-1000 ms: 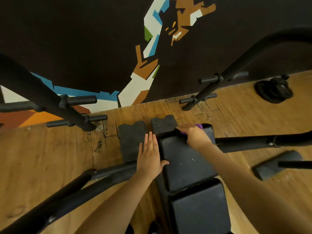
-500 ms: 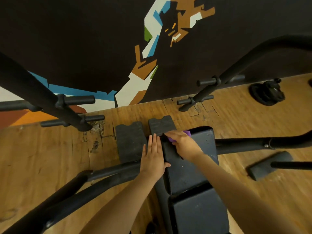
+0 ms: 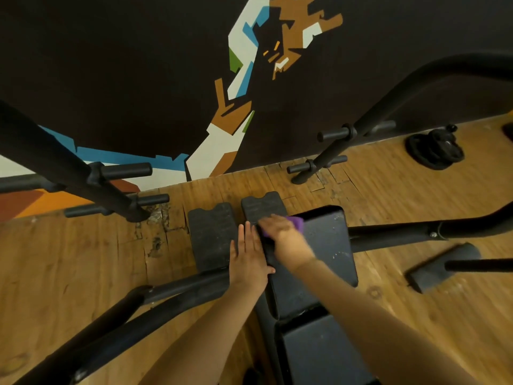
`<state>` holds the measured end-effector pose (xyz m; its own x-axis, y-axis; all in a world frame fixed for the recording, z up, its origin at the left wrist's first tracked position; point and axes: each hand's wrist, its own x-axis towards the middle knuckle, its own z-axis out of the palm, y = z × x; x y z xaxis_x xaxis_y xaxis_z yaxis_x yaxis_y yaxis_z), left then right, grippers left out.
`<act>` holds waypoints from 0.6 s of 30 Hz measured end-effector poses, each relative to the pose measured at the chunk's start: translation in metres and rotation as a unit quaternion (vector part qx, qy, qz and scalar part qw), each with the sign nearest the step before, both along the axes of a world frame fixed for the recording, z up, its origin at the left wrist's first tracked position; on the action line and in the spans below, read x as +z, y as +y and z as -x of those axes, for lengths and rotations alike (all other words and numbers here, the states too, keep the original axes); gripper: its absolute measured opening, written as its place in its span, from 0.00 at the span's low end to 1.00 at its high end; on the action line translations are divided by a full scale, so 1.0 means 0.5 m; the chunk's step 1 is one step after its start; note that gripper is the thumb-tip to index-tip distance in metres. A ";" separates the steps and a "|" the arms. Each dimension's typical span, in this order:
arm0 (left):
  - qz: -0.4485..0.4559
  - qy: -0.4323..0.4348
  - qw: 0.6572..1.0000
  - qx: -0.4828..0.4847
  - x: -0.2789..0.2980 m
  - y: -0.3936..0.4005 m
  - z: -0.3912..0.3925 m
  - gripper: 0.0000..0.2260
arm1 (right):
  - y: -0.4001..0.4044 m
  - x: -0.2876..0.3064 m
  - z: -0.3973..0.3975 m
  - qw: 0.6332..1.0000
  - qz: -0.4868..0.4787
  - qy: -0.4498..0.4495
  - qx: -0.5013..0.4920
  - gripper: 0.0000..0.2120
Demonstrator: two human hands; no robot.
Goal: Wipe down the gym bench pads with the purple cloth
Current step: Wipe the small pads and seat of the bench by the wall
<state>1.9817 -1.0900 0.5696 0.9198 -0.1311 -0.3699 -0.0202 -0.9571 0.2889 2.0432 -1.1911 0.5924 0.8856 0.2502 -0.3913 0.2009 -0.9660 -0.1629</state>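
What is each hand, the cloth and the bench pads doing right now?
Right hand: presses the purple cloth onto the far pad's left corner.
Small purple cloth: bunched under the right hand, mostly hidden.
Left hand: flat, fingers straight, against the far pad's left side.
Far black bench pad: speckled with pale marks.
Near black bench pad: untouched.

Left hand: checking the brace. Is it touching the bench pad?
Touching. Head view shows the left hand flat against the bench pad left edge, thumb on top.

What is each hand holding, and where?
The right hand presses the purple cloth under its fingers; the grip is blurred. The left hand holds nothing.
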 end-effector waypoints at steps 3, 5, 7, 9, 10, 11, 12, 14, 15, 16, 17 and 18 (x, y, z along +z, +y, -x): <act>-0.009 -0.001 1.000 -0.002 0.002 0.001 0.002 0.46 | -0.018 -0.033 0.050 0.991 -0.083 -0.095 0.050 0.37; -0.015 -0.009 1.000 -0.008 0.006 0.004 0.003 0.47 | -0.078 -0.027 0.033 0.991 -0.071 -0.110 -0.001 0.38; -0.012 -0.008 1.000 -0.009 0.007 0.005 0.004 0.48 | -0.155 -0.005 0.006 0.985 -0.050 -0.120 -0.114 0.37; -0.011 -0.004 1.000 -0.008 0.007 0.005 0.004 0.47 | -0.224 0.015 -0.009 0.975 -0.049 -0.111 -0.187 0.35; -0.010 -0.002 1.000 -0.009 0.006 0.005 0.004 0.47 | -0.248 0.021 -0.012 0.973 -0.045 -0.108 -0.200 0.34; -0.009 -0.002 1.000 -0.009 0.005 0.005 0.004 0.47 | -0.259 0.024 -0.012 0.971 -0.045 -0.105 -0.210 0.33; -0.010 -0.003 1.000 -0.009 0.003 0.005 0.005 0.47 | -0.254 0.019 -0.016 0.968 -0.052 -0.109 -0.219 0.32; -0.011 -0.003 1.000 -0.007 0.000 0.004 0.005 0.47 | -0.215 0.007 -0.002 0.962 -0.067 -0.128 -0.233 0.31; -0.012 -0.002 1.000 -0.004 -0.002 0.002 0.004 0.48 | -0.187 -0.007 0.011 0.960 -0.076 -0.154 -0.221 0.31; -0.014 -0.003 1.000 -0.003 -0.003 0.002 0.004 0.48 | -0.157 -0.024 0.028 0.962 -0.085 -0.186 -0.181 0.30; -0.017 -0.003 1.000 -0.003 -0.004 0.001 0.003 0.48 | -0.126 -0.040 0.046 0.966 -0.094 -0.197 -0.137 0.29; -0.019 -0.004 1.000 -0.004 -0.005 0.000 0.003 0.48 | -0.092 -0.054 0.063 0.974 -0.069 -0.199 -0.082 0.30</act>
<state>1.9802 -1.0899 0.5672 0.9216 -0.1235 -0.3680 -0.0291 -0.9673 0.2519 2.0116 -1.2371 0.5653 0.9928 0.1185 0.0178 0.1193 -0.9646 -0.2352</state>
